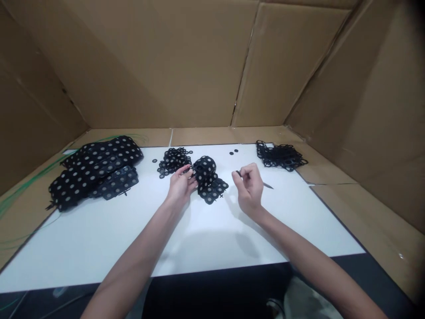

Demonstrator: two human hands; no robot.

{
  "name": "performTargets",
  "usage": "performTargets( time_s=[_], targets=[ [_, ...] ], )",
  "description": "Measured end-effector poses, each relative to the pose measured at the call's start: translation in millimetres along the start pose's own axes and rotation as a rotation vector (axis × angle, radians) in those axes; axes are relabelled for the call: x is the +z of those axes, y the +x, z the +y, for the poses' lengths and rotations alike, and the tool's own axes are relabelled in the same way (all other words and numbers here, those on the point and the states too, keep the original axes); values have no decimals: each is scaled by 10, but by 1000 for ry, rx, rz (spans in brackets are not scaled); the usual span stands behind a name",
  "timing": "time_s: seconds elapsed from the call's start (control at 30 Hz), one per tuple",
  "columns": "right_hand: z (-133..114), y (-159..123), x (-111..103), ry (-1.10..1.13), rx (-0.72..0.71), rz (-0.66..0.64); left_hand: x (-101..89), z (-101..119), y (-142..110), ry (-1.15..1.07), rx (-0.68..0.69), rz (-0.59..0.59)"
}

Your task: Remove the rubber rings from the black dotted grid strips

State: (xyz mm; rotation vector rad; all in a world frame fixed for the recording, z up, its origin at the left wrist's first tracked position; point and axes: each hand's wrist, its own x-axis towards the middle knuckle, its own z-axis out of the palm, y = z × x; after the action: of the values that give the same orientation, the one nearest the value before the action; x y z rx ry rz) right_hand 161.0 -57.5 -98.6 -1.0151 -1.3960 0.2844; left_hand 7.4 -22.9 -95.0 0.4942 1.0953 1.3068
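Corrugated cardboard walls (149, 66) box in the work area on three sides, and cardboard also lines the surface around a large white board (199, 248). A dark floor (215, 292) shows below the board's near edge, and a green cable (29, 186) runs along the left side over the cardboard.

On the left of the board lies a large heap of black dotted sheets (96, 170), folded and overlapping, each printed or set with rows of pale grey circles. At the far right sits a tangled pile of black ring lattice (280, 155), open holes linked together. Nearer the middle is a smaller cluster of black rings (174, 160) with a few loose ones beside it. A dotted sheet piece (207, 179) hangs in a crumpled fold just right of that cluster, its lower edge resting on the board.

The left hand (181, 186) is curled narrow, its fingers pinching the left edge of the dotted sheet piece. The right hand (249, 188), apart from the sheet, is closed in a narrow pinch around a small pointed blade (267, 184), whose tip sticks out to the right. Two or three tiny black discs (233, 152) lie on the board beyond that hand.
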Motion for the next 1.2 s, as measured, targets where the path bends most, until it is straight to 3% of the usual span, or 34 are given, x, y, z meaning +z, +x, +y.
performTargets(
  time_s=[0.2,0.27,0.37,0.43,0.53,0.7,0.9,1.03,1.2],
  targets=[
    [124,40,134,614,717,-224,-15,13,-8,34,80,-110],
    [151,17,164,692,834,-288,-12,0,-13,42,97,-118],
    [150,-26,178,675,871,-375,-16,2,-16,58,56,-147],
    [134,-46,169,568,791,-436,-12,14,-29,70,28,-179],
    [95,-55,128,330,544,-515,2,31,-64,80,-9,-196],
    [28,-22,24,22,202,-529,12,42,-99,90,-70,-212],
    [141,28,9,-368,-413,-579,18,63,-115,51,-193,-171],
    [219,7,33,-525,-581,-548,15,6,-110,98,-162,-148],
    [188,-28,60,-586,-634,-490,1,-98,-78,194,-34,-139]
  ],
)
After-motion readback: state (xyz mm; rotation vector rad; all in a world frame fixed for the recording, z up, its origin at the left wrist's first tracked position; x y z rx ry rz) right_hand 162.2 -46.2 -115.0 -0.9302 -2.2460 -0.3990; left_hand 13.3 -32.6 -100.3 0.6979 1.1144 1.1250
